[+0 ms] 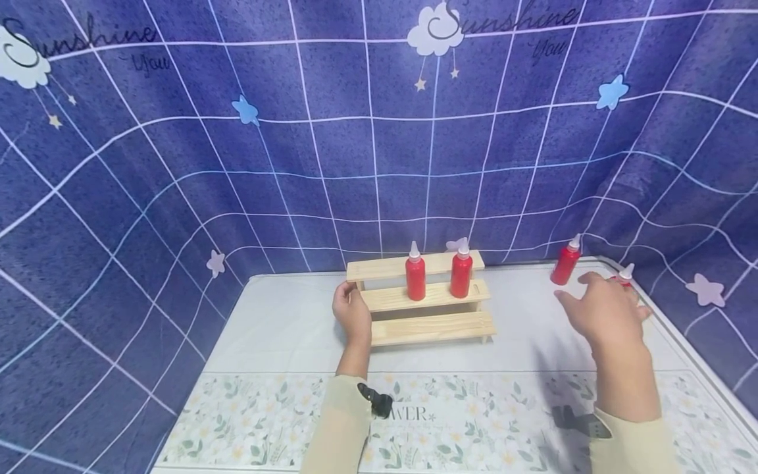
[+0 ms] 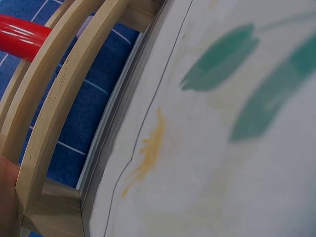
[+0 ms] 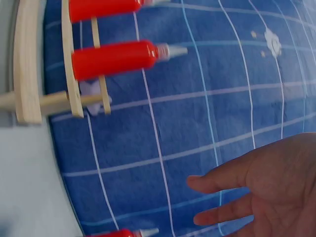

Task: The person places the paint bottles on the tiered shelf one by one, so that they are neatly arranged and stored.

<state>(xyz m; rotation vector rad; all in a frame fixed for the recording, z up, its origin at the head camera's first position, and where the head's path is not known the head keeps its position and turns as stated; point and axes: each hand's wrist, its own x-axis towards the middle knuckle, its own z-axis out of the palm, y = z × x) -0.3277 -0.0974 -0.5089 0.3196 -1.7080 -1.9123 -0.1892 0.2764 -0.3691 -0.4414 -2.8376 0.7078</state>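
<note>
A three-tier wooden rack (image 1: pixel 429 327) stands on the table, two red squeeze bottles with pale pointed caps upright on its middle tier: a left bottle (image 1: pixel 416 279) and a right bottle (image 1: pixel 461 275). My left hand (image 1: pixel 353 316) holds the rack's left end, its fingers curled at the side. My right hand (image 1: pixel 612 313) is in the air at the right, thumb and fingers apart, holding nothing. Just beyond its fingertips stands another red bottle (image 1: pixel 565 264) on the table. A further red bottle (image 1: pixel 625 273) is mostly hidden behind that hand.
A blue curtain (image 1: pixel 403 145) with a grid pattern hangs behind and at both sides. The white table (image 1: pixel 284 329) carries a flowered mat (image 1: pixel 260 421) along its front. A raised rim (image 1: pixel 693 342) runs down the table's right side.
</note>
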